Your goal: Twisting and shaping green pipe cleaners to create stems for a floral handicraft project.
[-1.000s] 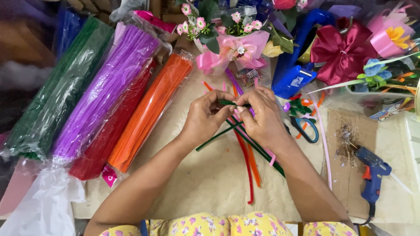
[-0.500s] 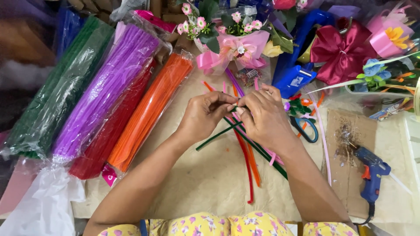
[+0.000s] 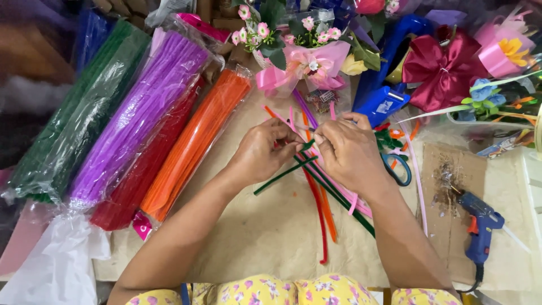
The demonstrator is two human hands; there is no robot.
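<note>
While both hands meet over the middle of the bench (image 3: 271, 237), the left hand (image 3: 261, 155) and right hand (image 3: 349, 152) are pinched closed on 1 dark green pipe cleaner (image 3: 282, 175), fingertips almost touching. That stem slants down-left from the grip, over a loose fan of pipe cleaners (image 3: 324, 220) in red, orange, pink and green lying on the tan paper cover.

Packages, left side: 4 long clear plastic bags of pipe cleaners lie side by side, slanted. Green bag (image 3: 73, 118) is outermost, then purple bag (image 3: 138, 116), red bag (image 3: 141, 175) partly tucked under it, then orange bag (image 3: 195, 144) nearest the left hand. A small pink tag (image 3: 141, 225) sits at the orange bag's lower end. White crumpled plastic (image 3: 56, 265) lies at the lower left.

Behind the hands: a pink-wrapped bouquet (image 3: 307, 65) of small pink flowers, just beyond the fingertips. A blue plastic package (image 3: 384, 101) with a pale label stands right of it. A dark red ribbon bow (image 3: 443, 70) and a pink bow with yellow centre (image 3: 502, 48) sit at the far right. Scissors with blue handles (image 3: 398, 169) lie just beside the right hand, partly hidden by it. A blue glue gun (image 3: 480, 229) lies well apart on the right, beside a brown cardboard sheet (image 3: 446, 226) with glue scraps on it.
</note>
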